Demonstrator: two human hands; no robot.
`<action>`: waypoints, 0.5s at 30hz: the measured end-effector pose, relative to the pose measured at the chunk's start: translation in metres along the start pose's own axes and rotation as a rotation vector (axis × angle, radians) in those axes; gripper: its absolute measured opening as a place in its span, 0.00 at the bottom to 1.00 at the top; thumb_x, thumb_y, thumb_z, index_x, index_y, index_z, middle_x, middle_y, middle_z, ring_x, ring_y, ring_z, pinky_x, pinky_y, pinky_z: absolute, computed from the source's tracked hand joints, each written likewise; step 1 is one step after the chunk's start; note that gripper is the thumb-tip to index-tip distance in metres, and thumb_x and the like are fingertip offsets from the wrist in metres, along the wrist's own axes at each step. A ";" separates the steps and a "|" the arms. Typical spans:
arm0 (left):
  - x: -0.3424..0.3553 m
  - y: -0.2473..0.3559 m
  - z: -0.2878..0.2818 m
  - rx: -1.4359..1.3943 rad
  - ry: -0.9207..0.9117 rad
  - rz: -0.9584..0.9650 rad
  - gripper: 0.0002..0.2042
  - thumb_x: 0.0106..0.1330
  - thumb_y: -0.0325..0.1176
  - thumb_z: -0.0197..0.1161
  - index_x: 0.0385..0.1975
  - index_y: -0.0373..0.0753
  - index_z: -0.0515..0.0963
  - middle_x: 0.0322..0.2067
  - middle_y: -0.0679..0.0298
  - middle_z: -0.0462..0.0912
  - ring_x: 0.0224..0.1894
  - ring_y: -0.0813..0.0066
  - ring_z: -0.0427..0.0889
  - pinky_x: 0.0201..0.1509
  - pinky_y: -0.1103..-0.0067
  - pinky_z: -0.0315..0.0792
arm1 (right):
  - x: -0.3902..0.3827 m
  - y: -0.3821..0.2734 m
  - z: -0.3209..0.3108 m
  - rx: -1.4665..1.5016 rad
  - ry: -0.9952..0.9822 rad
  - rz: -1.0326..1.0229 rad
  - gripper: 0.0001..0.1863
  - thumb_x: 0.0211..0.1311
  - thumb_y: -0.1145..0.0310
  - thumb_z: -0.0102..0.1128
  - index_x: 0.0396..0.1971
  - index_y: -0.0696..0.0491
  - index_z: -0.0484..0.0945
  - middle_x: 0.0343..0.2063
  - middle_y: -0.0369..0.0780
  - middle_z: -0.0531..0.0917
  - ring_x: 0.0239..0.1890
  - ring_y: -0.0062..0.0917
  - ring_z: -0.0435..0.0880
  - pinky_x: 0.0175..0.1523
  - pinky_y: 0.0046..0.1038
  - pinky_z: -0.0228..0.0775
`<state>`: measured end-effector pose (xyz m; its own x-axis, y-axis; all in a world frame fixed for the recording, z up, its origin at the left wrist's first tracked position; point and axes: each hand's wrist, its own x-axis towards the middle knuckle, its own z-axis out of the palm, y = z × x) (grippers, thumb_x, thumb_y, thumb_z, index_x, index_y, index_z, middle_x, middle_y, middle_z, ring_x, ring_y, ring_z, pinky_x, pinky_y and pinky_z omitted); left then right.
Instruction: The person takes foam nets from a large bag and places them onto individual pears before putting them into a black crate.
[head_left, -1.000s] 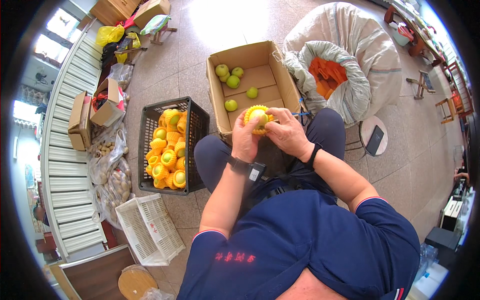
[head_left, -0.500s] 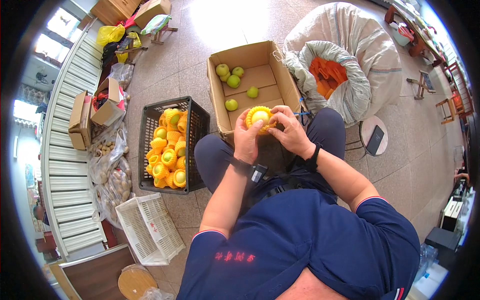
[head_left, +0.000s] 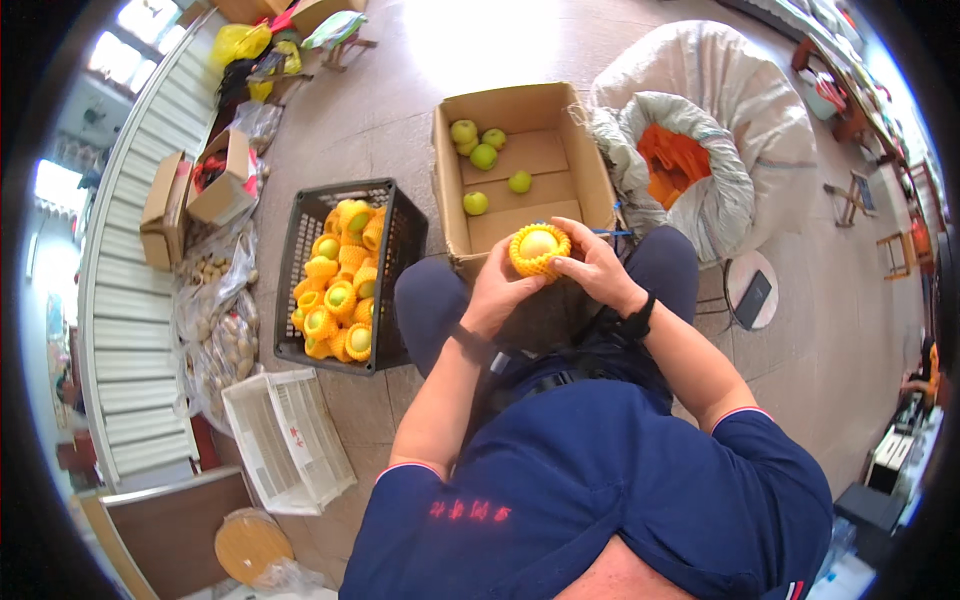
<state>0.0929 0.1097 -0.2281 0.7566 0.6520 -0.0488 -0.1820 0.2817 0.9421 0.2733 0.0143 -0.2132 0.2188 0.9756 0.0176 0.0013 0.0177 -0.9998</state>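
Over the near edge of the cardboard box, I hold a pale green apple in a yellow foam net sleeve. My left hand curves round its left side, and my right hand grips the right side with the fingers on the sleeve. The top of the apple shows through the sleeve's opening. Inside the box lie several bare green apples. Left of it, a black plastic crate holds several apples in foam sleeves.
Right of the box stands a large white woven sack with orange foam sleeves inside. A round stool carries a dark flat device. At the left are a white basket, plastic bags of round produce and open cartons.
The view has shifted slightly. My right hand's fingers have moved from pinching at the sleeve's rim to lying round its side, and the sleeved apple is turned more upward.
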 end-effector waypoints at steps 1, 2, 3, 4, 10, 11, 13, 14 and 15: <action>-0.003 0.008 0.002 -0.057 -0.025 -0.007 0.36 0.59 0.24 0.72 0.67 0.36 0.61 0.60 0.61 0.72 0.62 0.70 0.74 0.67 0.73 0.69 | 0.001 0.000 0.002 0.004 -0.034 0.001 0.36 0.63 0.68 0.66 0.67 0.63 0.62 0.60 0.46 0.74 0.63 0.28 0.73 0.68 0.28 0.64; -0.005 0.013 0.003 -0.017 -0.036 0.002 0.36 0.58 0.25 0.73 0.66 0.36 0.61 0.60 0.61 0.73 0.62 0.72 0.74 0.67 0.74 0.69 | 0.001 -0.001 0.003 0.012 -0.045 0.008 0.36 0.63 0.69 0.67 0.67 0.63 0.62 0.60 0.46 0.74 0.63 0.27 0.73 0.68 0.28 0.64; -0.006 0.010 -0.001 0.033 -0.022 0.023 0.38 0.57 0.27 0.75 0.67 0.35 0.61 0.60 0.61 0.73 0.62 0.73 0.73 0.67 0.74 0.68 | 0.003 -0.003 0.006 0.023 -0.067 0.010 0.36 0.63 0.70 0.67 0.67 0.63 0.62 0.60 0.45 0.74 0.63 0.27 0.73 0.68 0.28 0.64; -0.006 0.012 0.000 0.069 0.001 0.043 0.40 0.56 0.28 0.76 0.67 0.35 0.60 0.60 0.60 0.73 0.62 0.73 0.72 0.67 0.75 0.68 | 0.004 -0.004 0.004 0.002 -0.087 0.017 0.36 0.62 0.71 0.67 0.68 0.63 0.61 0.60 0.44 0.74 0.62 0.26 0.73 0.68 0.28 0.65; -0.010 0.021 -0.005 0.260 0.060 0.085 0.41 0.51 0.30 0.77 0.65 0.34 0.62 0.58 0.59 0.73 0.61 0.72 0.72 0.67 0.76 0.67 | 0.004 -0.016 0.006 0.049 -0.179 -0.001 0.38 0.63 0.73 0.64 0.70 0.61 0.57 0.63 0.44 0.71 0.65 0.28 0.71 0.70 0.29 0.63; -0.009 0.024 -0.006 0.254 0.040 0.075 0.40 0.50 0.30 0.77 0.64 0.35 0.63 0.56 0.59 0.74 0.60 0.72 0.73 0.67 0.76 0.67 | 0.004 -0.021 0.008 0.053 -0.192 -0.005 0.38 0.64 0.73 0.63 0.71 0.61 0.57 0.63 0.44 0.70 0.65 0.28 0.71 0.70 0.30 0.63; -0.011 0.029 -0.009 0.238 0.093 0.093 0.38 0.50 0.29 0.77 0.62 0.36 0.64 0.54 0.61 0.75 0.58 0.74 0.74 0.65 0.76 0.69 | 0.005 -0.029 0.015 0.045 -0.189 -0.016 0.37 0.65 0.72 0.63 0.71 0.60 0.57 0.63 0.44 0.70 0.63 0.26 0.72 0.68 0.29 0.64; -0.010 0.030 -0.015 0.232 0.151 0.136 0.38 0.50 0.29 0.77 0.62 0.36 0.64 0.54 0.61 0.74 0.57 0.74 0.74 0.64 0.77 0.69 | 0.008 -0.030 0.019 0.025 -0.159 -0.015 0.37 0.66 0.71 0.62 0.71 0.59 0.56 0.63 0.44 0.70 0.61 0.25 0.74 0.66 0.29 0.66; -0.009 0.035 -0.014 0.216 0.195 0.175 0.38 0.51 0.28 0.77 0.62 0.36 0.64 0.54 0.61 0.74 0.57 0.75 0.75 0.64 0.77 0.70 | 0.011 -0.029 0.017 0.024 -0.162 -0.015 0.37 0.66 0.71 0.62 0.71 0.59 0.56 0.63 0.44 0.70 0.61 0.25 0.74 0.66 0.29 0.66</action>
<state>0.0703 0.1236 -0.1990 0.5875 0.8056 0.0769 -0.1455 0.0117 0.9893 0.2589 0.0283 -0.1844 0.0583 0.9977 0.0350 -0.0208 0.0363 -0.9991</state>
